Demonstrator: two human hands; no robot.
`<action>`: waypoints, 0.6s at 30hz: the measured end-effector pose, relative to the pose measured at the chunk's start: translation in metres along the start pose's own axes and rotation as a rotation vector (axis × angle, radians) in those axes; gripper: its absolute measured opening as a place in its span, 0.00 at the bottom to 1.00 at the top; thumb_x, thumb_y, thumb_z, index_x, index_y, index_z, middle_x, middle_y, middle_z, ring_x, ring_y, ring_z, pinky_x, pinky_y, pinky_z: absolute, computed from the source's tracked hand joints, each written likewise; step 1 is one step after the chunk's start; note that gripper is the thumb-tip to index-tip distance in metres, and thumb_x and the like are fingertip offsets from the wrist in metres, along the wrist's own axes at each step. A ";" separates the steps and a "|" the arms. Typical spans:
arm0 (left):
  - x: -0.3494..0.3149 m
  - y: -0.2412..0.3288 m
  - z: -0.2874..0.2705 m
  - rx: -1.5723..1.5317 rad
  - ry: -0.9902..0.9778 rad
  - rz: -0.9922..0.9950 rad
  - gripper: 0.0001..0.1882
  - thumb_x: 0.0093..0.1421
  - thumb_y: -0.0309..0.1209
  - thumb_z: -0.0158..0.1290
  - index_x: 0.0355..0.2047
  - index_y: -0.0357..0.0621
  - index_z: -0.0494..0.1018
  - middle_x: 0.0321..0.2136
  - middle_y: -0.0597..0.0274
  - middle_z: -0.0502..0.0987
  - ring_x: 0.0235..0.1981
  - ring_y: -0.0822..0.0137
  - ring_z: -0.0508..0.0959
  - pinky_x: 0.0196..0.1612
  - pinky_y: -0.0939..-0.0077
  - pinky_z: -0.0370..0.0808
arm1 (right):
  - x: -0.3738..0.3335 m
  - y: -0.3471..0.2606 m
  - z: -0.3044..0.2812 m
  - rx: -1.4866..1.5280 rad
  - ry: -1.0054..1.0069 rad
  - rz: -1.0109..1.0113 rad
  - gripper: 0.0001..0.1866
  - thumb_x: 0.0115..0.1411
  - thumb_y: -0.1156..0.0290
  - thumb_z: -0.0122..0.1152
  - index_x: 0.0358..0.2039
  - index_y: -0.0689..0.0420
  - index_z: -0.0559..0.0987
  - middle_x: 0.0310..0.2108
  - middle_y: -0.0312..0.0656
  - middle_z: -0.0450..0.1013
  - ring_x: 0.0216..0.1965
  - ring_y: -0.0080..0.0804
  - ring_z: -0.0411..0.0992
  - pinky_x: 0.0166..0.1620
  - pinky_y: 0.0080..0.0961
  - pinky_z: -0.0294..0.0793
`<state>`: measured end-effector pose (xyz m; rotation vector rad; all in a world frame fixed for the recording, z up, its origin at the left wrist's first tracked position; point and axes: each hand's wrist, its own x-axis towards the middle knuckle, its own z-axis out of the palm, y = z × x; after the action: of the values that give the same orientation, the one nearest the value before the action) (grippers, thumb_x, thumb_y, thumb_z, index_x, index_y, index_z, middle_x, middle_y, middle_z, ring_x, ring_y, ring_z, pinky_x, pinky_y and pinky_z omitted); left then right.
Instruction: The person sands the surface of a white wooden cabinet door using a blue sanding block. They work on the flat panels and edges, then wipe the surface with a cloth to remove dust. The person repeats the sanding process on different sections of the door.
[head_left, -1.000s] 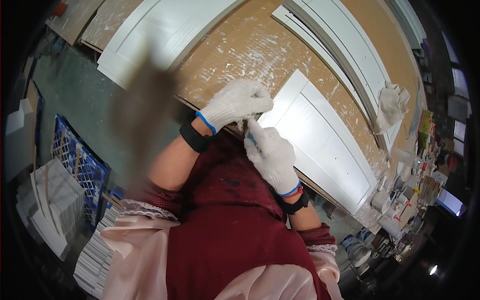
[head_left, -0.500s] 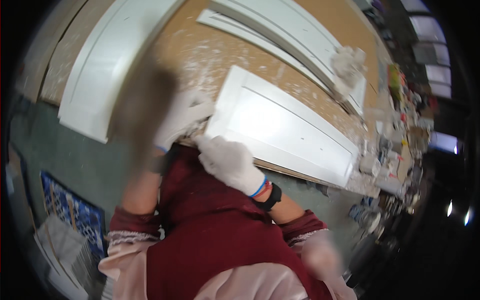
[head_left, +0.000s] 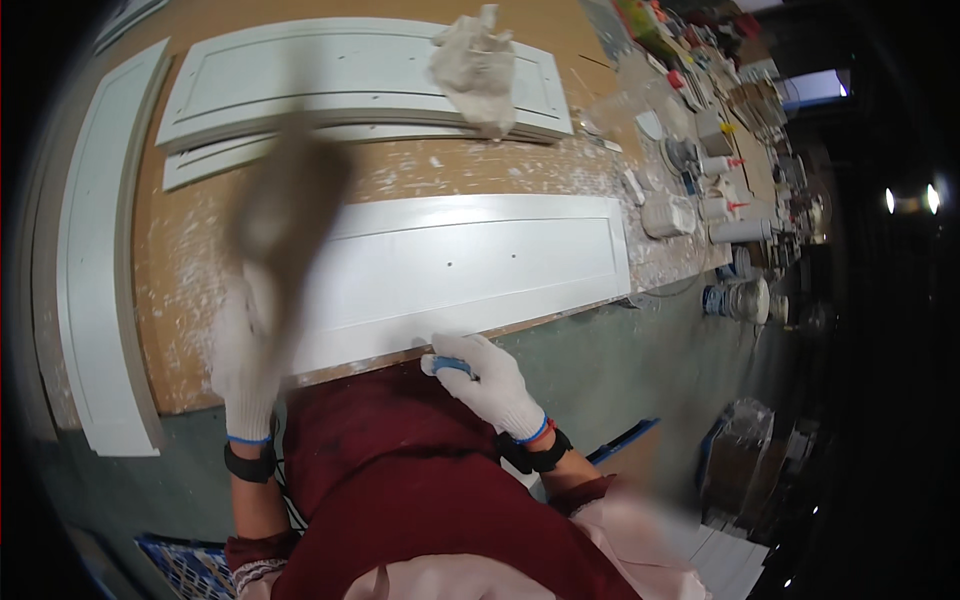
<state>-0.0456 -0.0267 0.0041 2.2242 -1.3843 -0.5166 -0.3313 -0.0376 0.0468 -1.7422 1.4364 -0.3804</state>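
A white panel (head_left: 480, 250) with a grooved border and small dark spots lies along the near edge of the worktable. My right hand (head_left: 490, 382), in a white knit glove, is closed around a small blue-handled tool (head_left: 452, 366) just off the panel's near edge. The working end of the tool is blurred, so its kind is unclear. My left hand (head_left: 243, 375), also gloved, is at the panel's left end. A dark blurred patch covers its fingers, hiding whether they grip or only touch the panel.
A crumpled off-white cloth (head_left: 478, 65) lies on stacked white panels (head_left: 350, 70) at the back. Another white panel (head_left: 105, 260) sits at the left. Tubs and bottles (head_left: 740, 231) crowd the right end of the paint-flecked brown tabletop (head_left: 420, 170).
The view has turned, and the near panel now runs almost straight across. My hands have moved apart, left hand at the panel's left end. The blue-handled tool now shows in my right hand.
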 end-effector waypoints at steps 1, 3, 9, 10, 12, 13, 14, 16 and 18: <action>0.007 0.018 -0.009 0.006 -0.152 -0.169 0.37 0.49 0.31 0.61 0.59 0.34 0.61 0.56 0.39 0.67 0.58 0.45 0.67 0.60 0.59 0.63 | -0.003 0.003 -0.011 0.017 0.007 0.062 0.16 0.58 0.63 0.57 0.46 0.53 0.78 0.37 0.46 0.76 0.39 0.43 0.75 0.45 0.31 0.73; 0.006 0.015 0.002 0.072 -0.082 -0.069 0.37 0.50 0.31 0.61 0.59 0.34 0.61 0.57 0.40 0.66 0.58 0.45 0.66 0.61 0.59 0.62 | -0.008 0.015 -0.028 0.099 0.055 0.172 0.16 0.57 0.65 0.58 0.45 0.56 0.79 0.36 0.45 0.76 0.40 0.39 0.75 0.46 0.29 0.73; 0.008 0.006 0.010 0.130 0.054 -0.073 0.36 0.54 0.32 0.58 0.62 0.37 0.58 0.59 0.41 0.63 0.59 0.45 0.65 0.62 0.60 0.61 | -0.027 0.088 -0.061 0.551 0.423 0.259 0.14 0.58 0.76 0.57 0.45 0.62 0.78 0.39 0.43 0.77 0.41 0.27 0.75 0.47 0.24 0.72; 0.010 0.007 0.008 0.172 0.093 -0.111 0.36 0.55 0.33 0.57 0.62 0.37 0.58 0.59 0.42 0.63 0.59 0.46 0.66 0.61 0.59 0.62 | -0.026 0.105 -0.070 0.509 0.464 0.119 0.15 0.58 0.77 0.56 0.46 0.63 0.77 0.40 0.42 0.76 0.41 0.26 0.74 0.47 0.23 0.72; 0.019 0.011 0.003 0.316 0.140 -0.189 0.36 0.56 0.34 0.57 0.63 0.37 0.58 0.58 0.44 0.64 0.57 0.47 0.68 0.59 0.59 0.65 | -0.033 0.126 -0.088 0.570 0.607 0.148 0.15 0.58 0.77 0.56 0.46 0.63 0.77 0.41 0.42 0.75 0.41 0.27 0.74 0.47 0.23 0.72; 0.023 0.013 -0.002 0.420 0.149 -0.238 0.36 0.56 0.34 0.57 0.63 0.37 0.57 0.57 0.45 0.65 0.56 0.48 0.69 0.58 0.59 0.66 | -0.033 0.135 -0.098 0.490 0.666 0.194 0.15 0.57 0.77 0.56 0.46 0.63 0.77 0.40 0.42 0.75 0.41 0.27 0.74 0.46 0.24 0.72; 0.027 0.014 -0.005 0.526 0.155 -0.281 0.36 0.57 0.35 0.56 0.63 0.37 0.57 0.57 0.46 0.65 0.55 0.49 0.70 0.57 0.59 0.67 | -0.035 0.147 -0.107 0.410 0.728 0.246 0.16 0.57 0.76 0.57 0.47 0.62 0.77 0.40 0.42 0.75 0.41 0.28 0.74 0.46 0.24 0.72; 0.028 0.018 0.001 0.467 0.250 -0.056 0.32 0.57 0.37 0.57 0.61 0.43 0.62 0.50 0.46 0.70 0.49 0.49 0.73 0.50 0.57 0.71 | -0.039 0.159 -0.118 0.211 0.787 0.298 0.17 0.56 0.75 0.58 0.47 0.61 0.78 0.39 0.43 0.75 0.40 0.30 0.74 0.46 0.25 0.72; 0.020 0.058 0.012 0.310 0.179 0.159 0.31 0.57 0.38 0.58 0.59 0.42 0.64 0.50 0.47 0.70 0.48 0.50 0.73 0.49 0.57 0.71 | -0.040 0.159 -0.128 -0.023 0.763 0.282 0.19 0.55 0.73 0.60 0.48 0.60 0.78 0.38 0.44 0.74 0.39 0.32 0.74 0.45 0.27 0.72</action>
<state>-0.0858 -0.0690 0.0260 2.3015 -1.6156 -0.0474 -0.5364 -0.0532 0.0165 -1.4314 2.1882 -0.9402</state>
